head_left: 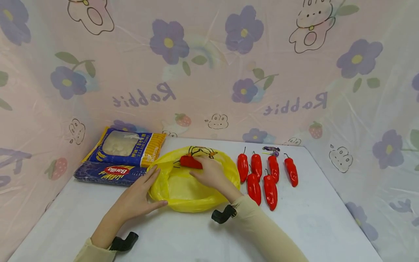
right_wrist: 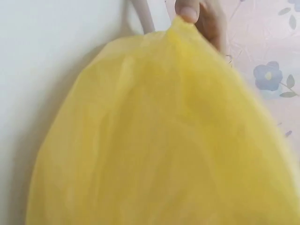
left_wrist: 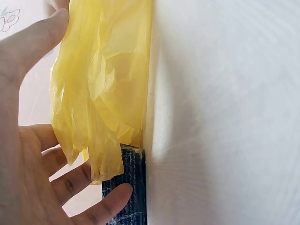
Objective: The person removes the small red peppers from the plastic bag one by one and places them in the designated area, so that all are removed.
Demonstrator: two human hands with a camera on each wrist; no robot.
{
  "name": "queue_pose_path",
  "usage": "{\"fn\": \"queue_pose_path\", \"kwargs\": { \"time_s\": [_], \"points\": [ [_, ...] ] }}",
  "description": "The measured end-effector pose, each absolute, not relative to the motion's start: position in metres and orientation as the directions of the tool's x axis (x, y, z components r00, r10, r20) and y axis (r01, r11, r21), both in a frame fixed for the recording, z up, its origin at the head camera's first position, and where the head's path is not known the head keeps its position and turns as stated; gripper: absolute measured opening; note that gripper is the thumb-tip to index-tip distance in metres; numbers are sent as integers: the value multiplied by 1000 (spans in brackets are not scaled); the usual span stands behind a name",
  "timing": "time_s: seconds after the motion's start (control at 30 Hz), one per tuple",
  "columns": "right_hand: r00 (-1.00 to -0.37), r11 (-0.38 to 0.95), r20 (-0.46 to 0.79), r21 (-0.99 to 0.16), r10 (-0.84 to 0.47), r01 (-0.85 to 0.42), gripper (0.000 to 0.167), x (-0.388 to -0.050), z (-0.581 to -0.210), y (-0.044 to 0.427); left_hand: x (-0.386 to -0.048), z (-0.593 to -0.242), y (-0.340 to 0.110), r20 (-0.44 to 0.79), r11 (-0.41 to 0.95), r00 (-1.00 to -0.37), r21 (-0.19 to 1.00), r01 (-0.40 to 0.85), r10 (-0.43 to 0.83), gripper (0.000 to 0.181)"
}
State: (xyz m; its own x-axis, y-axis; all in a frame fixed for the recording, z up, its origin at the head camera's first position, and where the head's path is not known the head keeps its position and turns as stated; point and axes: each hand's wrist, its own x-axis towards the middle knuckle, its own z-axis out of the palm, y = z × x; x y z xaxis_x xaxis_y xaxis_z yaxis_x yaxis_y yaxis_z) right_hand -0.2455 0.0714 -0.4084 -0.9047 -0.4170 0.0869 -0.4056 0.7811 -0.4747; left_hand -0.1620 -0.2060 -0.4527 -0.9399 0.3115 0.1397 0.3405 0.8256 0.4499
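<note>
A yellow plastic bag (head_left: 193,205) stands on the white table with its mouth facing up. My right hand (head_left: 211,174) reaches over the bag's mouth and grips a red chili pepper (head_left: 189,162), which lies sideways near the far rim. Against the bag's left side rests my left hand (head_left: 137,198), fingers extended and spread, thumb near the front rim. In the left wrist view the bag (left_wrist: 101,79) lies between thumb and fingers. Yellow plastic (right_wrist: 140,136) fills most of the right wrist view, hiding the right hand. Several loose red chili peppers (head_left: 270,191) lie right of the bag.
Left of the bag lie a blue Barilla spaghetti pack (head_left: 108,174) and, behind it, a blue and yellow pasta bag (head_left: 122,145). A purple-wrapped candy (head_left: 271,148) and a small lollipop (head_left: 276,154) sit behind the peppers. Patterned cloth (head_left: 209,83) surrounds the table.
</note>
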Motion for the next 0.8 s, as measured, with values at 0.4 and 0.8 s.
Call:
{"fn": "queue_pose_path", "kwargs": {
  "time_s": [0.4,0.8],
  "points": [
    [-929,805,23,-490,-370,-333,58,-268,-426,63,-161,-453,-207,142,822,-940,455,341,311,116],
    [-968,819,15,-529,-252,-221,45,-280,-434,61,-162,-454,-206,136,828,-942,449,336,308,115]
  ]
}}
